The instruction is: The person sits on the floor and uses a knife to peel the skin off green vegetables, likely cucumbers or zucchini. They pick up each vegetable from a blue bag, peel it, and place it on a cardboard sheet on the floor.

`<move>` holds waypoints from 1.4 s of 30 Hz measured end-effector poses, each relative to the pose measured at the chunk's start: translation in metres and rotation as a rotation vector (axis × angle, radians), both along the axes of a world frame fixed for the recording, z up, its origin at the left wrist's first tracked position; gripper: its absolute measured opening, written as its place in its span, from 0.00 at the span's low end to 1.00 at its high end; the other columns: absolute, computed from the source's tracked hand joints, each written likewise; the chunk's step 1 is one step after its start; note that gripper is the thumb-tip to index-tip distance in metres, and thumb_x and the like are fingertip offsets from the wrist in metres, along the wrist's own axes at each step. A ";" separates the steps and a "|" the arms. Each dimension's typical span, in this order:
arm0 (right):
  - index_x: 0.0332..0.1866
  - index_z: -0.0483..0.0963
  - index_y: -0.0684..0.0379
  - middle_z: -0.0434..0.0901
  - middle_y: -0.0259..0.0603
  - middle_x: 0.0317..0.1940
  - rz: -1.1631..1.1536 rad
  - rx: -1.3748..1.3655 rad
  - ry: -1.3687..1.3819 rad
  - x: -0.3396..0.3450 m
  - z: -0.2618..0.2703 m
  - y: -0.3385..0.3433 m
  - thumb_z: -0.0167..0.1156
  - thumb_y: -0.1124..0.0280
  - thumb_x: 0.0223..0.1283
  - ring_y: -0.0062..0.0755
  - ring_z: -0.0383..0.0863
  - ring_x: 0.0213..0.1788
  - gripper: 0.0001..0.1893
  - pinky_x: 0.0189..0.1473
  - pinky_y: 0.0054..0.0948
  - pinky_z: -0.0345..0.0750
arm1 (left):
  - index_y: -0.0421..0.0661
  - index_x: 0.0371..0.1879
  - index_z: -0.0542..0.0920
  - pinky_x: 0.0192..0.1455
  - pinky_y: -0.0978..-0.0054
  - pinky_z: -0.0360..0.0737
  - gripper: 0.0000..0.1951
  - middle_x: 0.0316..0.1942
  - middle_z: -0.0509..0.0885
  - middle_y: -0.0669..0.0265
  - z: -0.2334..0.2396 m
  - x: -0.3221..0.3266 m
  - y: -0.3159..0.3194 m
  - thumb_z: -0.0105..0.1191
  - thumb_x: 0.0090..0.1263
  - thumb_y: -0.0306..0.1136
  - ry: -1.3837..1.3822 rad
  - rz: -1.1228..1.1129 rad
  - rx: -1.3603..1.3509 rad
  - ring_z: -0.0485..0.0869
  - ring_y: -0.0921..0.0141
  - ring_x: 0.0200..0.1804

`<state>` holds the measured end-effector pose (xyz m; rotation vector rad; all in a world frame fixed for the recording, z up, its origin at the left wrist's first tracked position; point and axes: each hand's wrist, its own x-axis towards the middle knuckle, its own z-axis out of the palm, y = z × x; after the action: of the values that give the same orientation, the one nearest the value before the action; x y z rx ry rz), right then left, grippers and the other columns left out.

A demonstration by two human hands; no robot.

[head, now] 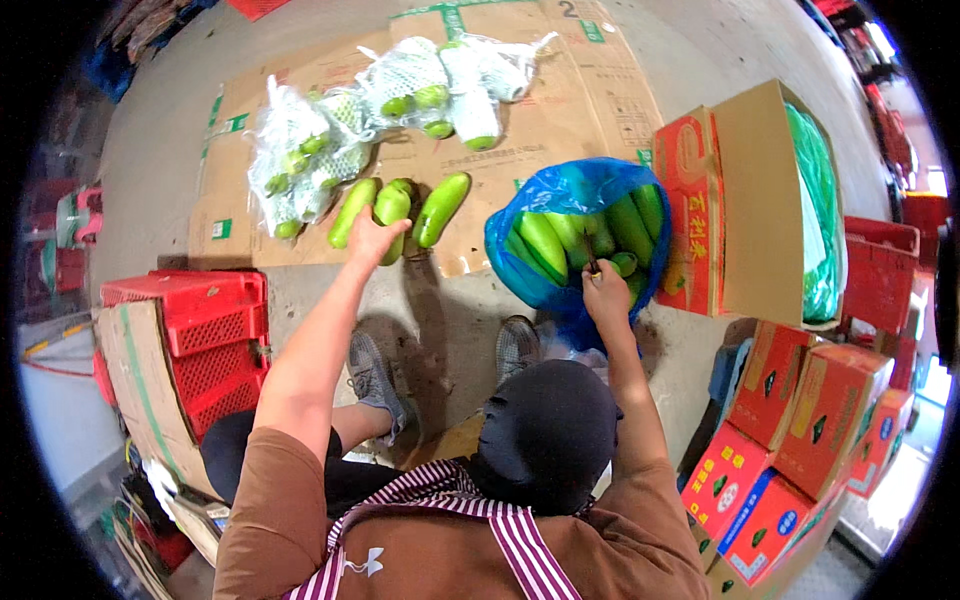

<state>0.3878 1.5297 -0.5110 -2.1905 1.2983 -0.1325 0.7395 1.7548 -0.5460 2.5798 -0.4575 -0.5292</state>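
Note:
Several green gourds lie side by side on flattened cardboard [525, 172]. My left hand [373, 236] is on the middle gourd [393, 201], fingers around its side; whether it grips it firmly is hard to tell. One gourd [351, 214] lies to its left, another [442, 209] to its right. My right hand [606, 289] holds a small knife [592, 262] by its handle, over a blue plastic bag [510, 277] full of green gourds [544, 244]. Beyond my left hand, more green produce lies in white foam netting and clear bags [409, 75].
An open carton [757, 202] with green plastic inside stands right of the blue bag. Stacked red cartons [772, 390] are at the lower right. Red plastic crates [217, 322] stand at the left, with a cardboard sheet [142, 382] against them. My shoes are on the concrete floor.

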 end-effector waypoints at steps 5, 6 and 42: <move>0.45 0.75 0.58 0.80 0.51 0.41 0.066 -0.126 -0.070 0.013 -0.031 -0.014 0.60 0.69 0.58 0.60 0.79 0.42 0.11 0.43 0.48 0.75 | 0.38 0.60 0.72 0.60 0.58 0.75 0.42 0.52 0.79 0.46 -0.026 0.013 -0.027 0.71 0.48 0.53 -0.145 -0.046 0.048 0.78 0.51 0.56; 0.46 0.75 0.58 0.79 0.51 0.43 0.115 -0.146 -0.090 0.017 -0.036 -0.015 0.60 0.69 0.57 0.60 0.79 0.43 0.12 0.44 0.49 0.75 | 0.38 0.60 0.71 0.61 0.58 0.74 0.41 0.53 0.78 0.46 -0.032 0.011 -0.028 0.71 0.50 0.49 -0.207 -0.050 0.016 0.77 0.51 0.57; 0.39 0.79 0.60 0.83 0.54 0.42 0.579 -0.052 0.276 0.151 -0.072 -0.043 0.55 0.72 0.56 0.54 0.83 0.47 0.09 0.50 0.48 0.78 | 0.43 0.63 0.72 0.49 0.68 0.81 0.27 0.47 0.82 0.58 -0.035 -0.107 0.025 0.62 0.63 0.31 0.191 -0.022 -0.342 0.83 0.67 0.46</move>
<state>0.5385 1.4866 -0.5831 -2.6011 0.7435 0.3755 0.6328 1.7794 -0.5805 2.1781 -0.4657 -0.6374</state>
